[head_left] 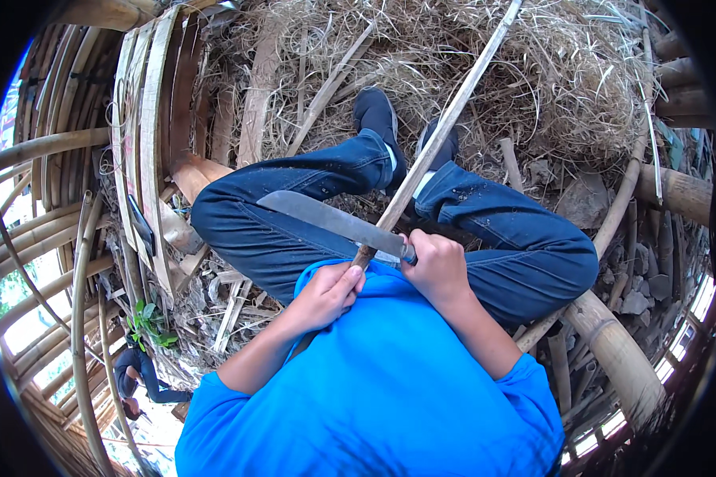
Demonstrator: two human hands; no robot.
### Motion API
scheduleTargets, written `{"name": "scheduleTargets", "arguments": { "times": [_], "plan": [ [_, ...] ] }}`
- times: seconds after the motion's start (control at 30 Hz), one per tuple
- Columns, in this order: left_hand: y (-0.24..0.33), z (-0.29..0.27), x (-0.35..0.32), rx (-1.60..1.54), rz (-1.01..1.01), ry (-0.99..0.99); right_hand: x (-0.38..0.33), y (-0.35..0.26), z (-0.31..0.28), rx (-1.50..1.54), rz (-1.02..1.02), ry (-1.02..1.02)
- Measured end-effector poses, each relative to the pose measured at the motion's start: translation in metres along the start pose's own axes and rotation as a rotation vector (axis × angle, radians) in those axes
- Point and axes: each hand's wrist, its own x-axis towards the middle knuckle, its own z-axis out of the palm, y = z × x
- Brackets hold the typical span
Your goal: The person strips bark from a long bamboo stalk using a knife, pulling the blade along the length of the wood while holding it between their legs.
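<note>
My right hand point(438, 268) is wrapped round the handle of a machete point(326, 220). Its broad grey blade points left and lies across a long wooden pole point(445, 127) close to the pole's near end. The pole slants up and to the right, pale along most of its length and darker brown at the near end. My left hand point(331, 296) is closed round that near end, just below the blade and against my blue shirt. The handle is mostly hidden in my right fingers.
Curly wood shavings point(549, 71) pile up beyond my feet. Thick bamboo poles point(612, 350) lie at the right. Wooden planks point(147, 135) lean against a bamboo wall point(48, 151) at the left, beside a phone-like dark slab point(141, 225). Another person point(139, 378) is at the lower left.
</note>
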Motion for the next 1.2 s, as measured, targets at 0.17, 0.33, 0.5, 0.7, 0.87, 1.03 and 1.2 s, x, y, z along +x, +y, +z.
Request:
{"name": "scheduleTargets", "arguments": {
  "times": [0.17,0.33,0.5,0.7,0.87,1.03,1.2],
  "plan": [
    [-0.001,-0.002,0.005,-0.106,0.013,-0.038,0.005,0.006,0.007,-0.016,-0.01,0.097],
    [-0.005,-0.007,0.001,-0.174,0.011,-0.077,0.028,0.063,-0.007,-0.144,0.185,0.128],
    [0.003,-0.004,-0.001,-0.314,-0.003,-0.121,0.021,0.034,-0.012,-0.018,0.025,0.112],
    [0.002,-0.003,0.007,-0.233,0.01,-0.057,0.022,0.02,0.0,-0.049,0.03,0.06],
    [0.003,-0.002,0.007,-0.258,-0.016,-0.043,0.023,0.028,0.011,0.003,0.034,0.078],
    [-0.002,0.0,-0.003,-0.207,-0.029,-0.04,0.048,0.082,-0.009,-0.161,0.307,0.116],
    [0.003,-0.002,0.003,-0.251,0.013,-0.03,0.063,0.083,-0.015,-0.129,0.244,0.194]
  ]
}}
